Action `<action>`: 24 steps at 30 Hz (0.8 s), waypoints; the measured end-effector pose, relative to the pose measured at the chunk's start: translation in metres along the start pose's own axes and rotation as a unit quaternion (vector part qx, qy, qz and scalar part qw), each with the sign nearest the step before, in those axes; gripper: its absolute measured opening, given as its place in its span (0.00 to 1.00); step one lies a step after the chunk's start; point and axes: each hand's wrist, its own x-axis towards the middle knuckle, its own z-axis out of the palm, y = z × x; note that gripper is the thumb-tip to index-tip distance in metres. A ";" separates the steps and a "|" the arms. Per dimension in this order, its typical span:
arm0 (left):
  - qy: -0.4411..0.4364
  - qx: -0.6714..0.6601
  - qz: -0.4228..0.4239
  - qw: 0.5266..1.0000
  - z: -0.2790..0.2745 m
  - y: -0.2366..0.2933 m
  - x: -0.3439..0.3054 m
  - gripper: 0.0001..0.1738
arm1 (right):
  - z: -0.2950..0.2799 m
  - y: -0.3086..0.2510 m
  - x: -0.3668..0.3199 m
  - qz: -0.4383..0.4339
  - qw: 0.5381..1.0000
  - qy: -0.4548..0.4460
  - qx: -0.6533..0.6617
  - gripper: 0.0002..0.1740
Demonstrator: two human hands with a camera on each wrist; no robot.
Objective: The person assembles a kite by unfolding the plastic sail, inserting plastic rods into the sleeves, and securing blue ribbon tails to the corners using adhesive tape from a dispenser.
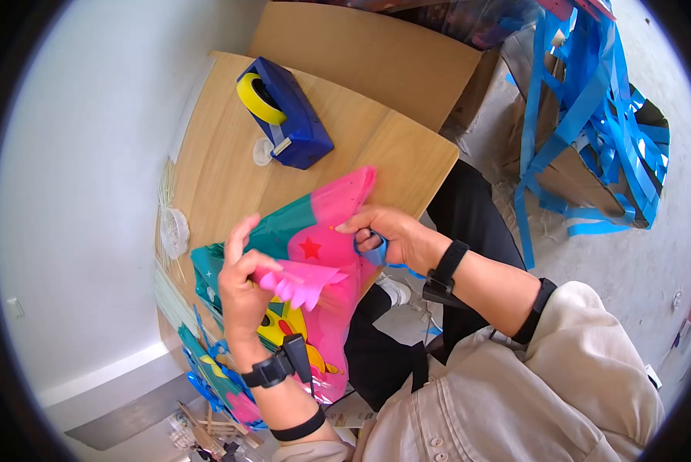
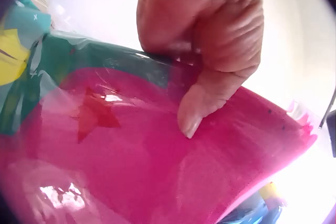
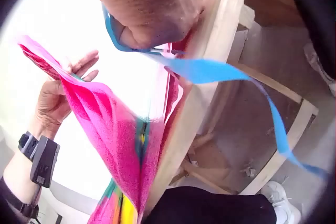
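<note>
A thin glossy sheet (image 1: 303,223), pink and teal with a red star and a yellow figure, spreads over the table's near side. My left hand (image 1: 241,296) pinches a folded pink part of it between thumb and fingers. In the left wrist view the thumb (image 2: 197,111) presses on the pink film beside the star (image 2: 94,115). My right hand (image 1: 392,235) is at the sheet's right side, fingers curled round a blue ribbon (image 1: 374,252). The right wrist view shows this ribbon (image 3: 210,70) looped round the fingers, its tail hanging past the table edge.
A blue tape dispenser (image 1: 303,123) with yellow tape stands farther back on the wooden table (image 1: 384,146). Thin sticks and a clear cup (image 1: 174,233) lie along the left edge. A box draped with blue ribbons (image 1: 592,131) stands on the floor at right, near a cardboard box (image 1: 361,54).
</note>
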 end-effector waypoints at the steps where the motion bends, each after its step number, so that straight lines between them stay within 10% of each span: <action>1: 0.003 0.031 -0.003 1.000 0.006 0.002 0.007 0.10 | 0.014 -0.001 -0.009 -0.040 0.995 -0.006 -0.086 0.23; 4: -0.044 0.083 0.012 0.995 0.020 0.010 0.017 0.17 | 0.058 0.011 -0.058 -0.122 0.955 -0.027 -0.269 0.19; 7: -0.063 0.138 0.090 0.984 0.013 0.023 0.023 0.16 | 0.084 0.011 -0.070 -0.275 0.807 -0.128 -0.507 0.21; 9: -0.205 0.092 0.040 0.974 -0.013 0.022 0.018 0.11 | 0.084 0.004 -0.084 -0.187 0.765 -0.132 -0.602 0.23; 11: -0.099 0.058 0.053 0.992 -0.023 0.039 -0.004 0.09 | 0.068 0.014 -0.082 -0.324 0.671 -0.197 -0.637 0.20; 15: -0.012 0.066 0.071 0.995 -0.061 0.036 -0.044 0.11 | 0.049 0.002 -0.098 -0.197 0.540 0.083 -0.814 0.14; 21: 0.149 0.074 0.132 0.977 -0.082 0.006 -0.073 0.11 | 0.035 0.026 -0.067 -0.245 0.421 0.108 -0.867 0.07; 24: 0.185 0.007 0.176 0.967 -0.104 -0.019 -0.083 0.10 | 0.046 0.018 -0.066 -0.187 0.439 0.080 -0.875 0.07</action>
